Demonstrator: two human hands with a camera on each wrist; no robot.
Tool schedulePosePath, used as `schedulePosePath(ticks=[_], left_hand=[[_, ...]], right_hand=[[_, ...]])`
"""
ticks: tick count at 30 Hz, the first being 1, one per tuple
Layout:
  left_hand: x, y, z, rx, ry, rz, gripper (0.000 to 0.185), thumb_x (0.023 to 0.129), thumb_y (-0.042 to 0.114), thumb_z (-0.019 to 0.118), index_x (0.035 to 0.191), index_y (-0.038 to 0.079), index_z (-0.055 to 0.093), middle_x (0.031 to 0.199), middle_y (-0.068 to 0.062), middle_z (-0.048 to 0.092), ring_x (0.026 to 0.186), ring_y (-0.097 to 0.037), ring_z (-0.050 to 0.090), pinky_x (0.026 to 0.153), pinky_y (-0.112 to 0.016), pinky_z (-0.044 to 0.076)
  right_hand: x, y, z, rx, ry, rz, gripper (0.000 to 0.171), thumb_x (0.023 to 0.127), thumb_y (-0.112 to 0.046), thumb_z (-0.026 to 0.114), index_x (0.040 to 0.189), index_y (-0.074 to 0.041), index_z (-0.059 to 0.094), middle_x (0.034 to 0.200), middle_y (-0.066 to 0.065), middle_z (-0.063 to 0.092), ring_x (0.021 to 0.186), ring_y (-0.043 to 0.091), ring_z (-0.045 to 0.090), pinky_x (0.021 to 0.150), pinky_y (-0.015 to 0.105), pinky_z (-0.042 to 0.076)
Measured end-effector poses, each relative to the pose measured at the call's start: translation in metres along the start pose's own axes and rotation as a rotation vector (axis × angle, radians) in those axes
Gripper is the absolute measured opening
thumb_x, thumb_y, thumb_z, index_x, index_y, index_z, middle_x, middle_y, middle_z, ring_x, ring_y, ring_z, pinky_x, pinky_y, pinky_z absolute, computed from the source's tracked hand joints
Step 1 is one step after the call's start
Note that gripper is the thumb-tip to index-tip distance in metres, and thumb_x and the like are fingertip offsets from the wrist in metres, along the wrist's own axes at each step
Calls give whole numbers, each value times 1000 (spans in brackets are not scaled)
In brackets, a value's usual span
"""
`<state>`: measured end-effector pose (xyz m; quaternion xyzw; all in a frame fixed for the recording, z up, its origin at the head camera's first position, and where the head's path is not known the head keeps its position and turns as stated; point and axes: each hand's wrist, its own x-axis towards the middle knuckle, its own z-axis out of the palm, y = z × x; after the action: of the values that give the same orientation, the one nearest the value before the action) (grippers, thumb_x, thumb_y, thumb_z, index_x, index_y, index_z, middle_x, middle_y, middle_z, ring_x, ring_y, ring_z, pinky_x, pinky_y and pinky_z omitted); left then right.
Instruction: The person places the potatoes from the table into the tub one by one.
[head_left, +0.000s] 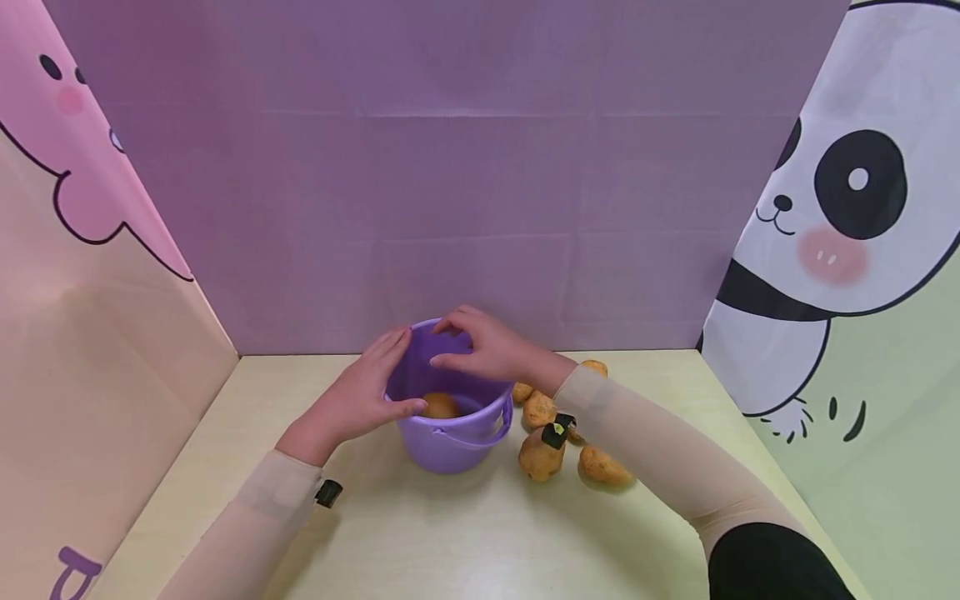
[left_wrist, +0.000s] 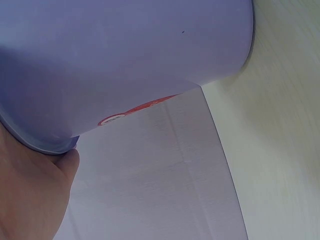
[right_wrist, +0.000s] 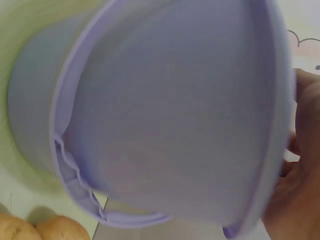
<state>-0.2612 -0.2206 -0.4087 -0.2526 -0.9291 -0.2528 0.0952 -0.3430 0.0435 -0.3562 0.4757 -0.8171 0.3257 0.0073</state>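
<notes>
Centrally on the pale table point(head_left: 420, 533) stands a purple bucket point(head_left: 450, 446), upright, its handle folded down over the near side. Inside it lies one brown potato point(head_left: 440, 406), against the near wall; whether more lie beneath cannot be told. The left hand point(head_left: 360, 396) clasps the bucket's left rim, thumb hooked over the edge and fingers along the outside. The right hand point(head_left: 480, 346) hovers over the bucket's mouth at the far rim, fingers loosely bent and holding nothing. Just right of the bucket, several loose potatoes point(head_left: 542, 454) lie clustered on the table, partly under the right forearm.
</notes>
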Motion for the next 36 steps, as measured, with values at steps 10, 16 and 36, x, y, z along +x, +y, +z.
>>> schedulePosePath(ticks=[10,16,36], left_hand=[[-2,3,-1,1,1,-16,111,95,50,82,170,-9,26,180,-24,24,168,-43,19,133,-62,24],[-2,4,-1,-1,-1,-14,113,94,51,83,170,-9,26,181,-24,22,168,-43,17,133,-62,23],[-1,2,1,11,2,-6,112,95,52,82,171,-9,25,181,-22,21,168,-43,17,134,-61,22]], right_hand=[[-39,12,-31,32,211,-79,31,98,-14,86,123,-3,74,120,12,70,115,38,68,90,44,58],[-74,25,-43,33,216,-28,27,98,-11,85,121,-3,73,119,13,69,112,34,65,89,47,58],[-167,47,-43,18,64,153,23,101,-23,84,122,-19,74,113,-8,68,104,22,67,86,52,61]])
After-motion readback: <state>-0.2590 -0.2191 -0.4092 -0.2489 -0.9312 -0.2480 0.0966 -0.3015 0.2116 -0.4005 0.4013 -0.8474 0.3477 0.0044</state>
